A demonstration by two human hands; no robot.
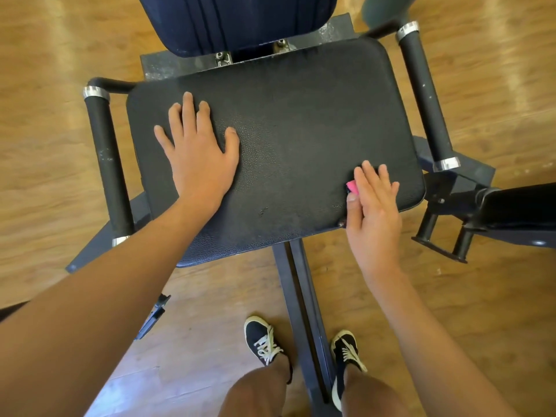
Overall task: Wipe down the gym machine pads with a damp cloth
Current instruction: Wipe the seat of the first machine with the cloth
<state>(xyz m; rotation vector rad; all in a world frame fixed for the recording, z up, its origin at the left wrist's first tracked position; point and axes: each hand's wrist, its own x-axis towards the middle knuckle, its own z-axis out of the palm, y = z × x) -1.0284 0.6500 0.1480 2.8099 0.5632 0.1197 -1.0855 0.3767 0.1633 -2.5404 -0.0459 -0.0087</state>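
Head view: left hand (pixel 198 152) lies flat, fingers spread, on the seat pad (pixel 301 130); right hand (pixel 373 206) presses a pink cloth (pixel 352 187) with straight fingers at its near right corner.

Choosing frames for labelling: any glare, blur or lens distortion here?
Head view: bright glare streaks on the wooden floor at top left and right; the seat pad is evenly lit and sharp; the right hand looks slightly soft, the pink cloth mostly hidden under it; wide-angle bending at the edges.
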